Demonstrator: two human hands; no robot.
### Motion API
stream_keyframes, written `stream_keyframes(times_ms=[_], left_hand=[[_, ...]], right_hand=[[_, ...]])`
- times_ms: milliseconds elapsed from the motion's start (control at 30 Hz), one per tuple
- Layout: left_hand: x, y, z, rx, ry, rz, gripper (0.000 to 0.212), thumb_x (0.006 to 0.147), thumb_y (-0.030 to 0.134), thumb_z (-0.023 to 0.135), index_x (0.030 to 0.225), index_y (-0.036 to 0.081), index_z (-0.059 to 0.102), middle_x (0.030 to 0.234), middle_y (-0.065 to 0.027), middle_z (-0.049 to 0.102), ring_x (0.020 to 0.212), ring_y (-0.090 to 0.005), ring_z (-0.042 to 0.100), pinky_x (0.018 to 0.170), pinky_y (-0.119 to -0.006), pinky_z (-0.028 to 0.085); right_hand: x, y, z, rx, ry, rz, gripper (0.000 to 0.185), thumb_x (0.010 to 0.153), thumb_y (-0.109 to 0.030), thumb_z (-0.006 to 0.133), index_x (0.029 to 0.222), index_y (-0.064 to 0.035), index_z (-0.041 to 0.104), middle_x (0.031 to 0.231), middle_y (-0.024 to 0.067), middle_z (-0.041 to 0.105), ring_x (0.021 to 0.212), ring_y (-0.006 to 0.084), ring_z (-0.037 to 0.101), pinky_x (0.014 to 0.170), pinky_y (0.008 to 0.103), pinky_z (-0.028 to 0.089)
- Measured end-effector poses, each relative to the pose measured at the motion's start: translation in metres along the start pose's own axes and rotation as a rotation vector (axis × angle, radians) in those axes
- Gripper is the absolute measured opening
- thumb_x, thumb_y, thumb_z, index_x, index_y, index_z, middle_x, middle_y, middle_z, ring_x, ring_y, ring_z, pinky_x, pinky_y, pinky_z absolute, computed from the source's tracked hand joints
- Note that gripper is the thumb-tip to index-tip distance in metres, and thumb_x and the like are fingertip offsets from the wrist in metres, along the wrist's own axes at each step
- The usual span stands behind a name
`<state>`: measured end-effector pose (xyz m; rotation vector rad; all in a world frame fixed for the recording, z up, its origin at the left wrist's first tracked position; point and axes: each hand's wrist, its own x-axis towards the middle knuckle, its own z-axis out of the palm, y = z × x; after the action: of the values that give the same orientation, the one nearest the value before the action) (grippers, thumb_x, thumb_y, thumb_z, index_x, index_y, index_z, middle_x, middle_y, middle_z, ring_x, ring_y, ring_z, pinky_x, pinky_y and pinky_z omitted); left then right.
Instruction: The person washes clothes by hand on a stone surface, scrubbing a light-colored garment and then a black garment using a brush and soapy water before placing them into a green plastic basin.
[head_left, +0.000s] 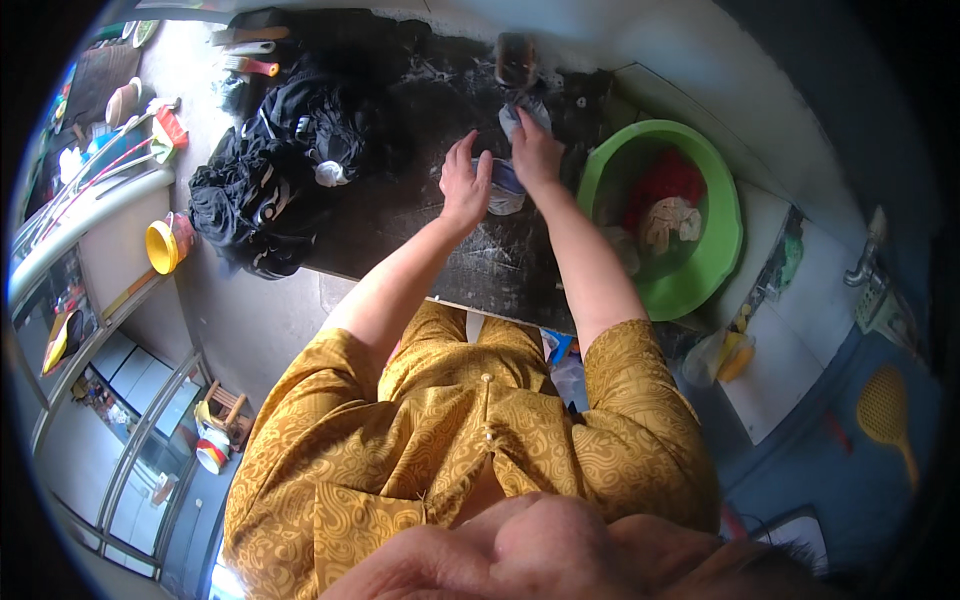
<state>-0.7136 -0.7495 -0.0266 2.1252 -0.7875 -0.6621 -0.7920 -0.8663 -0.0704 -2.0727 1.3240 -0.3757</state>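
Note:
My left hand (465, 184), its fingers spread, is at the left edge of a small grey-and-blue cloth item (507, 187) on the dark slab (420, 240); whether it presses on the cloth I cannot tell. My right hand (536, 150) is at a second pale cloth piece (523, 118) farther up, with the index finger over it; its grip is unclear. Dark wet clothes (262, 172) lie heaped at the slab's left, a white bit of fabric (330, 173) among them. In the green basin (724, 225) at the right are a red cloth (667, 180) and a beige cloth (673, 219).
A brownish transparent container (516, 60) stands at the slab's far edge. Brushes (251, 66) lie at the far left corner, and a yellow bucket (163, 246) is left of the clothes. Beyond the basin, a metal tap (866, 251) and a yellow plastic swatter (883, 405) are at the right wall.

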Motion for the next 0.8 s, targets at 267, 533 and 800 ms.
stream_keyframes(times_ms=[267, 533, 800], left_hand=[[-0.051, -0.029, 0.014, 0.306, -0.022, 0.311, 0.028, 0.100, 0.027, 0.047, 0.116, 0.007, 0.059, 0.116, -0.0153, 0.059, 0.119, -0.0331, 0.050, 0.106, -0.046, 0.030], [0.023, -0.011, 0.025, 0.342, 0.112, 0.407, 0.027, 0.096, 0.027, 0.053, 0.106, 0.004, 0.063, 0.117, -0.0168, 0.059, 0.114, -0.0363, 0.052, 0.102, -0.049, 0.036], [-0.019, -0.032, 0.012, 0.292, 0.027, 0.351, 0.019, 0.095, 0.023, 0.053, 0.100, 0.006, 0.061, 0.105, -0.0159, 0.062, 0.109, -0.0361, 0.053, 0.101, -0.049, 0.034]], right_hand=[[-0.098, 0.002, 0.007, -0.060, 0.139, -0.330, 0.015, 0.092, -0.022, 0.057, 0.084, -0.0142, 0.067, 0.085, 0.0035, 0.068, 0.085, 0.0259, 0.059, 0.078, 0.0436, 0.043], [-0.050, -0.011, 0.008, -0.214, 0.269, -0.082, 0.018, 0.095, -0.031, 0.056, 0.100, -0.0143, 0.062, 0.123, 0.0035, 0.059, 0.121, 0.0240, 0.052, 0.105, 0.0536, 0.027], [-0.095, -0.016, 0.017, -0.262, 0.093, -0.156, 0.019, 0.094, -0.023, 0.054, 0.103, -0.0100, 0.062, 0.117, 0.0086, 0.062, 0.120, 0.0283, 0.053, 0.106, 0.0531, 0.034]])
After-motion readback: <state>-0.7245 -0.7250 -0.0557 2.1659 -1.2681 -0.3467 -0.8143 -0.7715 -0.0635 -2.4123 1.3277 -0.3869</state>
